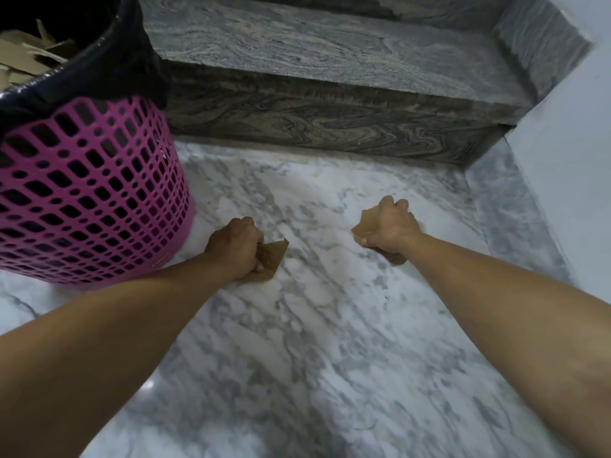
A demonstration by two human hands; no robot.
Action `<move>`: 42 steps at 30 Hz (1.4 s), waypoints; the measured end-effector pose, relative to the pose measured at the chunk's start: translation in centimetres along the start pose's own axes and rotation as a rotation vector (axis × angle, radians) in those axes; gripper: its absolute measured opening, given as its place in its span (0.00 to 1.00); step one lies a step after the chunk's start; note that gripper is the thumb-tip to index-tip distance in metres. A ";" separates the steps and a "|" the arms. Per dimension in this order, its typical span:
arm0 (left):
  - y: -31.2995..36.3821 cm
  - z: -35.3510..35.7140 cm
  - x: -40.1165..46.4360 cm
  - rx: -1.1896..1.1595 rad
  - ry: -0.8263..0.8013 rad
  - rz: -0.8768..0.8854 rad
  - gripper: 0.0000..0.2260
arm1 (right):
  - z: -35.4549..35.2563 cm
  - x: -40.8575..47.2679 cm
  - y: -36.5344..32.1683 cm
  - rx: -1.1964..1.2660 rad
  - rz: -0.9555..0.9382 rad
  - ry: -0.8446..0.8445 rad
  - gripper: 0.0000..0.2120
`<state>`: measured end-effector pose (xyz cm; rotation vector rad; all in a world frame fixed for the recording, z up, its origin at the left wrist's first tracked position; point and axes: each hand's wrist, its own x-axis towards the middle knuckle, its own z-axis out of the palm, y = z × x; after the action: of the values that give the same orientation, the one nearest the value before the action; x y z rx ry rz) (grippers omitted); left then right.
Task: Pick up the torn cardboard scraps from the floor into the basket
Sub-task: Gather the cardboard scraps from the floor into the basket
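A pink basket [92,193], lined in black and already holding cardboard, stands at left. Just beside it the left hand [234,246] curls its fingers round a torn scrap [272,259] on the marble floor [314,325]; the right hand [391,226] clutches another scrap [362,226], apparently gathering both for one drop.

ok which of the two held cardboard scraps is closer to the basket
The scrap in the left hand; it lies just beside the pink basket, while the right hand's scrap is farther off.
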<state>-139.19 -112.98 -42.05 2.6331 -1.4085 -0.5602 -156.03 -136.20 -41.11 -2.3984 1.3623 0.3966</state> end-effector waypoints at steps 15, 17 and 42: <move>-0.2 0.0 0.2 0.017 -0.013 0.013 0.17 | -1.8 0.2 0.3 -0.174 -0.073 -0.120 0.33; -0.3 0.0 0.3 0.013 -0.017 0.015 0.16 | -1.6 0.1 0.6 -0.109 -0.059 -0.107 0.33; 2.6 -27.3 -6.7 -0.411 0.213 0.066 0.09 | -18.1 -10.1 -16.5 0.668 -0.403 0.119 0.07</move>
<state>-134.62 -111.14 -14.26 2.2394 -1.1670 -0.4831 -145.57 -128.52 -18.03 -2.0567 0.8291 -0.2759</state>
